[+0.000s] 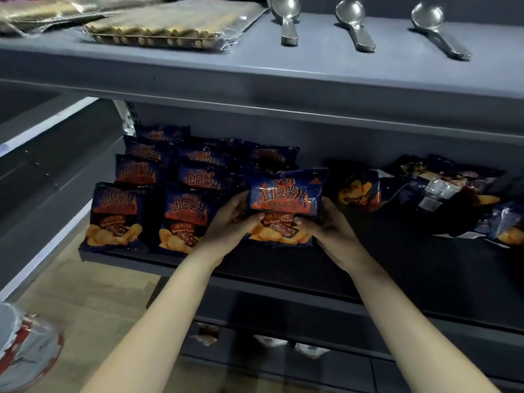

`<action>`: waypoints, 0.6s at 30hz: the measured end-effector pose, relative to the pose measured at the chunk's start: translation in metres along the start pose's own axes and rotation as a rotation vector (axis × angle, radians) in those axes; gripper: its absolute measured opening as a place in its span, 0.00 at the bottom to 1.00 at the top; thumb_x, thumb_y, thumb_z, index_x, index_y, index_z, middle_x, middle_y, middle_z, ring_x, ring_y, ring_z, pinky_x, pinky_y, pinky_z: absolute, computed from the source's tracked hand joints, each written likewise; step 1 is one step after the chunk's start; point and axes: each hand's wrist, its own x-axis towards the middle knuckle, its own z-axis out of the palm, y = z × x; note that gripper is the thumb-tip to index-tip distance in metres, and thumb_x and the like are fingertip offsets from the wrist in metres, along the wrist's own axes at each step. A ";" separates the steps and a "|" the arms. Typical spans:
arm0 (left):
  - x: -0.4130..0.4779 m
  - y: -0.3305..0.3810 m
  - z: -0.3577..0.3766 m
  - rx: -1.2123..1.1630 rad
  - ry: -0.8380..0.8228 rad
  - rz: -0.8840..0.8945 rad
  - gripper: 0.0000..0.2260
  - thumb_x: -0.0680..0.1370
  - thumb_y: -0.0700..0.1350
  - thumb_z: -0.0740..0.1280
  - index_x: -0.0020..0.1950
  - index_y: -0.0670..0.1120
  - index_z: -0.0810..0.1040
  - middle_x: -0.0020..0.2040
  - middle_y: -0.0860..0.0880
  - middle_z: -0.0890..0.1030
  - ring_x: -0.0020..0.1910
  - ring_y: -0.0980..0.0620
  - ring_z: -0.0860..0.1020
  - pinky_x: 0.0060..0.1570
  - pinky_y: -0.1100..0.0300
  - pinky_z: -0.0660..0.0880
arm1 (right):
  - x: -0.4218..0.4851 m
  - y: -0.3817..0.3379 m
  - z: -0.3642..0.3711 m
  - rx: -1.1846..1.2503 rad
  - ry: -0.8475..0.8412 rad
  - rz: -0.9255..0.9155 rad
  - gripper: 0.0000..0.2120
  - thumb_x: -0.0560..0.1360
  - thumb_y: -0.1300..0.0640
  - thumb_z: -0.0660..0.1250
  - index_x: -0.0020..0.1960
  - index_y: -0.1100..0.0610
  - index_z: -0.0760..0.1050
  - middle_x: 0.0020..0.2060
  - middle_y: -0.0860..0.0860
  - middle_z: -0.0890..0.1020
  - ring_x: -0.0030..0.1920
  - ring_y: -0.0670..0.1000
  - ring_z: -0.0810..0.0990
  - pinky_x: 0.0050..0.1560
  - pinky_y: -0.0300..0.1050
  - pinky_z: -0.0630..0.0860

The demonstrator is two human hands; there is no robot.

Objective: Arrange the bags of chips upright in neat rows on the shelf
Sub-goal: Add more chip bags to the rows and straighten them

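A dark blue barbecue chip bag (285, 199) stands upright at the front of the dark shelf (397, 268), gripped at its sides by both hands. My left hand (231, 219) holds its left edge and my right hand (329, 225) its right edge, thumbs on the front. To the left, several matching bags stand upright in rows, the front ones being a bag at the shelf's corner (116, 214) and one beside it (184, 219). At the right, several bags lie flat in a loose pile (442, 194).
The grey shelf above (255, 80) overhangs the chip rows and carries wrapped wafer packs (158, 26) and three metal ladles (286, 18). A lower shelf holds small packets (283, 344). A plastic-wrapped item (25, 347) sits at the bottom left over the wooden floor.
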 end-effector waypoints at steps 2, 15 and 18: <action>0.002 -0.002 0.003 -0.019 -0.022 0.003 0.20 0.76 0.37 0.66 0.67 0.51 0.69 0.56 0.58 0.77 0.51 0.70 0.75 0.47 0.74 0.72 | 0.000 0.005 -0.003 -0.031 0.064 0.016 0.25 0.67 0.60 0.74 0.62 0.56 0.70 0.57 0.52 0.80 0.60 0.52 0.78 0.59 0.48 0.75; -0.025 -0.038 0.028 0.612 0.114 0.352 0.34 0.74 0.36 0.68 0.75 0.47 0.56 0.74 0.46 0.54 0.74 0.55 0.52 0.67 0.76 0.46 | -0.001 0.045 0.009 -0.194 0.266 0.125 0.21 0.71 0.59 0.73 0.62 0.54 0.72 0.56 0.50 0.81 0.58 0.49 0.80 0.58 0.48 0.76; -0.028 -0.044 0.032 0.671 0.042 0.434 0.35 0.73 0.35 0.67 0.74 0.52 0.53 0.75 0.48 0.50 0.75 0.53 0.49 0.67 0.76 0.48 | 0.003 0.041 0.022 -0.252 0.304 0.107 0.18 0.72 0.59 0.72 0.59 0.48 0.72 0.52 0.44 0.82 0.53 0.42 0.80 0.52 0.39 0.77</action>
